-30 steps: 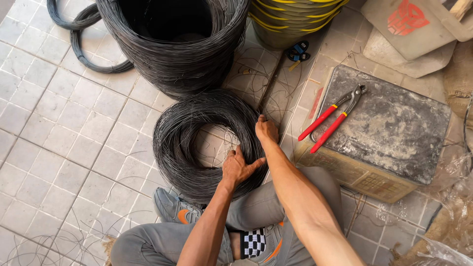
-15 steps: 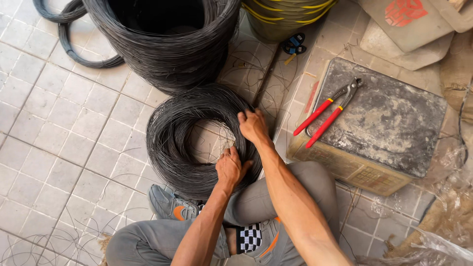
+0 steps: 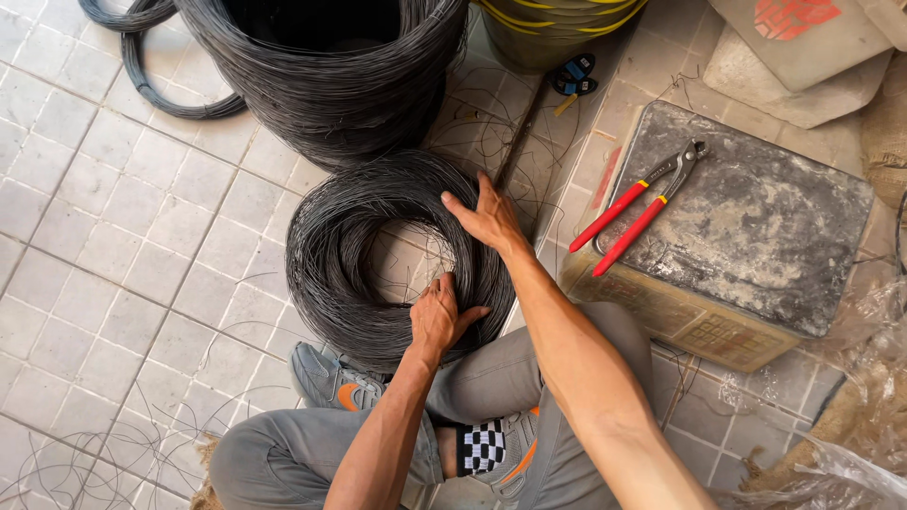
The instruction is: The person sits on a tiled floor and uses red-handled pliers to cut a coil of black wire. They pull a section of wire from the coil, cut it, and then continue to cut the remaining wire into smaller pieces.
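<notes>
Take the grey metal box (image 3: pixel 756 236) as your landmark. On its lid lie red-handled pliers (image 3: pixel 642 206), jaws pointing up and to the right. Left of the box, beyond the top of your view, stands a large stack of dark wire coils (image 3: pixel 321 76). Further left of that stack, a black hose loop (image 3: pixel 161 90) lies on the pale floor tiles (image 3: pixel 113 246). Above the box, a container wound with yellow bands (image 3: pixel 557 24) sits at the frame edge, a small blue and black object (image 3: pixel 574 76) just below it. Crumpled clear plastic (image 3: pixel 850 416) lies below and right of the box.
</notes>
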